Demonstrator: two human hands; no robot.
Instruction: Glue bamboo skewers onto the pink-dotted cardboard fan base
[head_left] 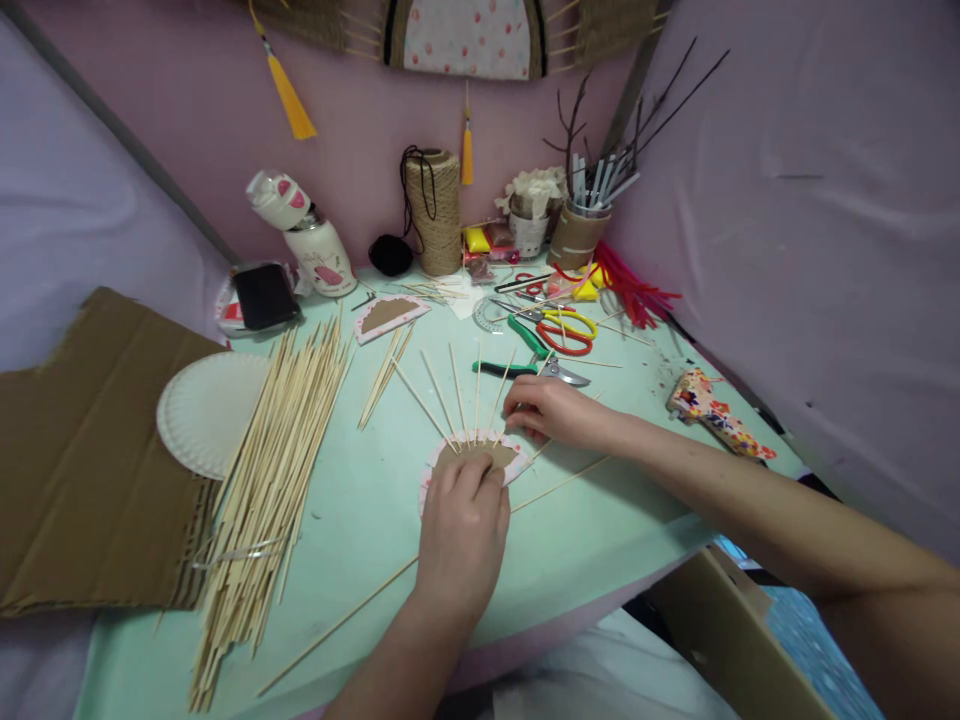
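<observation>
My left hand (465, 520) presses down on a cardboard half-disc (505, 459) with a pink-and-white spotted rim, its fingers curled over the brown face and hiding part of it. Several thin bamboo skewers (456, 385) fan out from the curved edge, pointing away from me. Just right of that fan, my right hand (553, 410) pinches another skewer (547, 362) near the rim. The fingertips partly hide where it meets the cardboard. More loose skewers lie under the right forearm and by the left wrist.
A bundle of skewers (270, 480), paper plate (210, 415) and corrugated cardboard (90, 460) lie left. Beyond my hands are green-handled pruners (510, 369), scissors (566, 340), a second half-disc (390, 317), and a twine spool (437, 215). A patterned glue gun (716, 410) lies right.
</observation>
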